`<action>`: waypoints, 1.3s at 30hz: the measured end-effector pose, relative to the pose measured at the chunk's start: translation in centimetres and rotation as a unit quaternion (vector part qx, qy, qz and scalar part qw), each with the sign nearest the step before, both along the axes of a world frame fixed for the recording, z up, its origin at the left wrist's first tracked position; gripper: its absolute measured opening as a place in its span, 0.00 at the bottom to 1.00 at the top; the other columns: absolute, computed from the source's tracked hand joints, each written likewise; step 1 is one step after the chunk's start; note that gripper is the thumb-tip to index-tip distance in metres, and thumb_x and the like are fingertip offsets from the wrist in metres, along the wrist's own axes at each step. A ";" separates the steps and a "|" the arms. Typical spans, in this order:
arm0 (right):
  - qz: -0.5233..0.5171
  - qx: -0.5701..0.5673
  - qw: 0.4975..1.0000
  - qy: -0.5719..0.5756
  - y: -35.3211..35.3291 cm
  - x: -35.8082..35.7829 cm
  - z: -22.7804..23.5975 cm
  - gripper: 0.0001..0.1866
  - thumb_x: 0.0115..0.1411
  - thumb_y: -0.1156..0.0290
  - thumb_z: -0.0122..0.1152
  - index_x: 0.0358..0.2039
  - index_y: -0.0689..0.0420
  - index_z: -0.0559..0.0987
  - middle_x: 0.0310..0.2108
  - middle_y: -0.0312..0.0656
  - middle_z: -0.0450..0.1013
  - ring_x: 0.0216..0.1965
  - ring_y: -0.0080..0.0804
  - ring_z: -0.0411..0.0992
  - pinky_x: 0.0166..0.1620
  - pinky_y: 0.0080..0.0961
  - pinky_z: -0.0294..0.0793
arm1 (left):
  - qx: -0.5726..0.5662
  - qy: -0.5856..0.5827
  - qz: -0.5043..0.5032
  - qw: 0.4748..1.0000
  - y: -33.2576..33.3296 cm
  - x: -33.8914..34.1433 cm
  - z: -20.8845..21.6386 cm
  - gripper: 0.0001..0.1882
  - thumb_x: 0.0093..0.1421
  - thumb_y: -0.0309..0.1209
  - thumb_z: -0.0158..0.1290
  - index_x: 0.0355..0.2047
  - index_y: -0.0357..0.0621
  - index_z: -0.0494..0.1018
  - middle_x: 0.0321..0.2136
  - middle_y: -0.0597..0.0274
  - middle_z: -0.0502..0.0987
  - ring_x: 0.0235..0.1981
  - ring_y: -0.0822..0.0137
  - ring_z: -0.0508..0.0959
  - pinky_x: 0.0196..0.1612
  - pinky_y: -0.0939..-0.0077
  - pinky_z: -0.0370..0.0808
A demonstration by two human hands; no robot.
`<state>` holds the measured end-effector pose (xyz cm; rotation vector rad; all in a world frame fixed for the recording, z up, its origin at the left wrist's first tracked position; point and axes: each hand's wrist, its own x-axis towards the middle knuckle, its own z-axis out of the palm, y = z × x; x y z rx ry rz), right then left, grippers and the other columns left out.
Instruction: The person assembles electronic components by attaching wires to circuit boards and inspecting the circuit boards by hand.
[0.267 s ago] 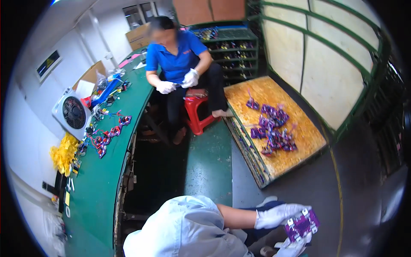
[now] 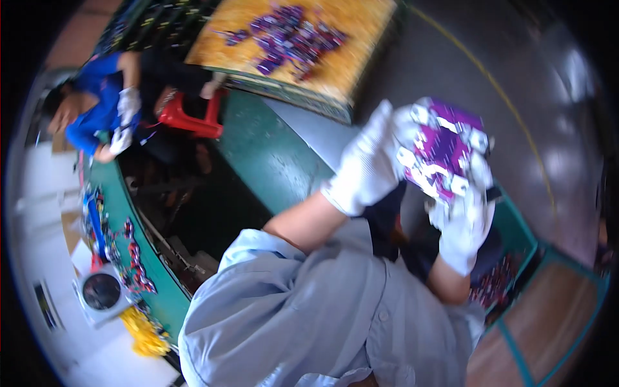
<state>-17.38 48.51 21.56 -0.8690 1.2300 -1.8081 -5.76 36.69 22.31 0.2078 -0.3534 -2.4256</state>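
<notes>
A purple circuit board with white and silver parts is held up in front of my body, right of the middle. My left hand, in a white glove, grips its left edge, with the thumb sticking up. From below, my gloved right hand closes on the board's lower edge. Motion blurs the board and some of the fingertips.
A wooden-topped platform bears a pile of purple boards. A co-worker in a blue shirt sits on a red stool beside the green bench. More boards lie in a green-framed rack at lower right.
The view has swung round to the right, so bench and co-worker now appear further left. The board and both my hands have come up higher in the picture, still together.
</notes>
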 end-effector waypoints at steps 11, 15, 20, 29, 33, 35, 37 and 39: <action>0.038 -0.030 0.989 -0.138 -0.7 0.1 1.5 0.19 0.57 0.69 0.48 0.48 0.64 0.64 0.33 0.36 0.69 0.23 0.10 0.63 0.26 0.07 0.63 | 0.021 -0.072 -0.015 0.997 1.1 -1.1 -2.9 0.24 0.58 0.42 0.40 0.50 0.38 0.59 0.44 0.56 0.69 0.45 0.66 0.69 0.50 0.69 0.63; 0.004 -0.007 0.989 -0.148 -0.3 0.1 1.1 0.19 0.56 0.71 0.51 0.47 0.63 0.64 0.33 0.35 0.69 0.28 0.12 0.65 0.30 0.08 0.64 | 0.062 -0.078 -0.009 0.995 1.5 -1.4 -2.8 0.18 0.59 0.39 0.36 0.45 0.43 0.64 0.42 0.56 0.70 0.46 0.58 0.69 0.51 0.58 0.62; -0.032 0.016 0.994 -0.107 -0.6 0.6 1.0 0.22 0.52 0.75 0.54 0.48 0.63 0.63 0.40 0.38 0.67 0.39 0.19 0.65 0.42 0.16 0.65 | 0.017 -0.054 -0.024 0.998 1.3 -1.3 -3.0 0.21 0.60 0.40 0.40 0.48 0.40 0.61 0.43 0.58 0.69 0.45 0.68 0.70 0.48 0.70 0.65; -0.027 -0.013 0.992 -0.123 0.5 0.3 -1.2 0.23 0.50 0.79 0.53 0.48 0.60 0.63 0.38 0.44 0.68 0.22 0.18 0.67 0.17 0.11 0.64 | -0.045 -0.142 0.022 0.989 1.6 -1.1 -3.8 0.18 0.59 0.36 0.43 0.46 0.38 0.62 0.42 0.59 0.69 0.42 0.73 0.70 0.45 0.76 0.67; -0.038 -0.012 0.989 -0.140 0.5 -0.1 -1.8 0.22 0.50 0.79 0.51 0.48 0.60 0.63 0.35 0.44 0.69 0.18 0.17 0.65 0.16 0.11 0.63 | -0.119 -0.175 0.052 0.976 1.9 -1.1 -3.6 0.19 0.59 0.35 0.42 0.47 0.36 0.61 0.41 0.60 0.70 0.42 0.74 0.70 0.46 0.78 0.65; -0.028 -0.022 0.989 -0.140 0.6 -0.4 -2.4 0.22 0.51 0.79 0.50 0.48 0.61 0.63 0.34 0.44 0.69 0.17 0.17 0.65 0.16 0.11 0.63 | -0.128 -0.165 0.052 0.977 1.8 -1.2 -3.3 0.19 0.60 0.35 0.42 0.48 0.35 0.61 0.40 0.61 0.70 0.41 0.74 0.70 0.47 0.79 0.65; -0.035 -0.017 0.986 -0.160 0.7 -0.6 -2.6 0.22 0.50 0.79 0.49 0.48 0.61 0.64 0.33 0.44 0.69 0.15 0.18 0.64 0.15 0.11 0.62 | -0.200 -0.169 0.048 0.964 1.7 -1.1 -3.1 0.19 0.60 0.32 0.40 0.49 0.33 0.60 0.41 0.60 0.70 0.41 0.75 0.70 0.47 0.81 0.64; -0.041 -0.017 0.985 -0.165 0.8 -0.6 -2.9 0.21 0.51 0.78 0.48 0.48 0.61 0.64 0.33 0.44 0.69 0.14 0.18 0.64 0.15 0.11 0.62 | -0.224 -0.194 0.064 0.953 1.8 -1.2 -3.0 0.19 0.59 0.33 0.42 0.48 0.33 0.60 0.40 0.59 0.71 0.39 0.74 0.70 0.44 0.79 0.66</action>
